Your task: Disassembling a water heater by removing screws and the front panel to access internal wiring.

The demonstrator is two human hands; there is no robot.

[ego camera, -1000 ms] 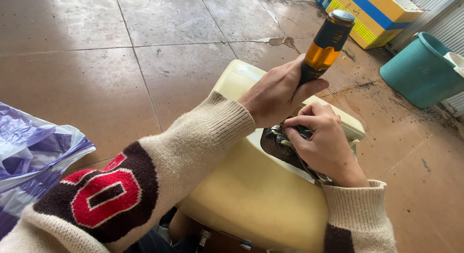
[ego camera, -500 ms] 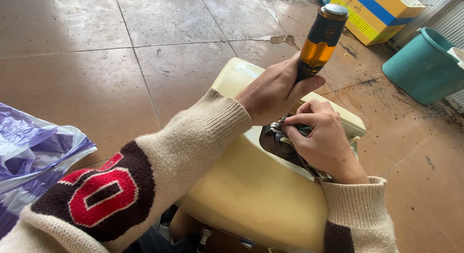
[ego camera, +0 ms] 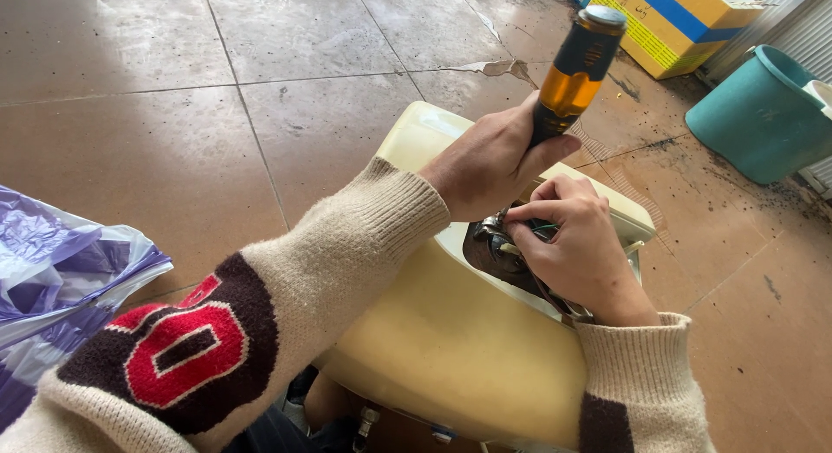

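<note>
My left hand (ego camera: pixel 490 163) grips a screwdriver (ego camera: pixel 574 72) with an orange and black handle, held upright, its tip going down into a dark opening (ego camera: pixel 498 254) in a cream-coloured curved shell (ego camera: pixel 442 340) lying in front of me. My right hand (ego camera: pixel 576 245) rests at the same opening, its fingertips pinching a small metal part and a thin wire beside the screwdriver's shaft. The shaft and tip are mostly hidden behind my hands. Both arms wear a cream knitted sweater with a dark and red patch on the left sleeve.
Brown floor tiles (ego camera: pixel 173 89) stretch ahead. A crumpled purple plastic bag (ego camera: pixel 61 280) lies at the left. A teal bucket (ego camera: pixel 763 115) stands at the far right, and a yellow and blue box (ego camera: pixel 676 20) sits behind it. Dark grit is scattered on the tiles near the bucket.
The screwdriver handle has tilted slightly and my left hand has shifted its hold on it. My right hand stays at the opening, fingers adjusting a little.
</note>
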